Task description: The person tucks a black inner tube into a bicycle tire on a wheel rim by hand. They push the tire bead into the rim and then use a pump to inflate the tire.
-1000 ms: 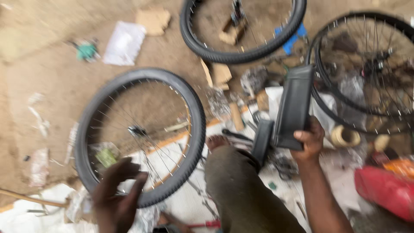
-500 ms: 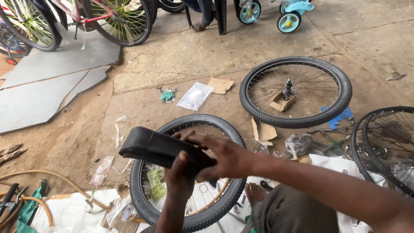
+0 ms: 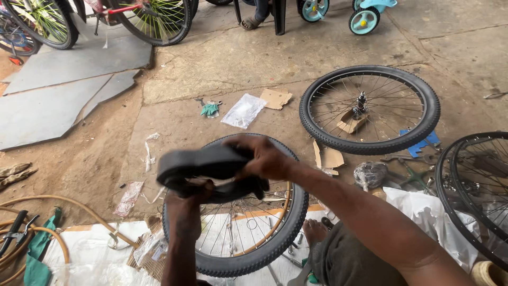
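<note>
So compared with half a second back the view has tipped up a bit and the folded black inner tube [image 3: 211, 169] has come up higher in front of the camera, slightly blurred, both hands already on it then as now; a second back it was only in the right hand off to the side; left hand [image 3: 191, 197] has its fingers curled shut round the lower fold from underneath, right hand [image 3: 264, 159] is clamped over the top fold, fingers wrapped tight; the tube looks like soft matte rubber, flattened and doubled over; it sits right above the near wheel [image 3: 238, 222], which lies flat on white sheeting [image 3: 90, 249], knobbly black tyre, thin metal spokes, an orange-ish rim strip showing; a bare foot [image 3: 317, 231] rests just beside that wheel; off to the left there's a tan hose [image 3: 47, 204] coiled on the dirt; further out a clear plastic bag [image 3: 243, 110], flat and rectangular, lies on the concrete next to a scrap of brown cardboard [image 3: 276, 97] and a small green rag [image 3: 210, 109]; to the right a second wheel [image 3: 370, 108] lies flat, with another cardboard bit inside it; at the very back, a small teal wheel [image 3: 364, 20] of a kid's bike.
</note>
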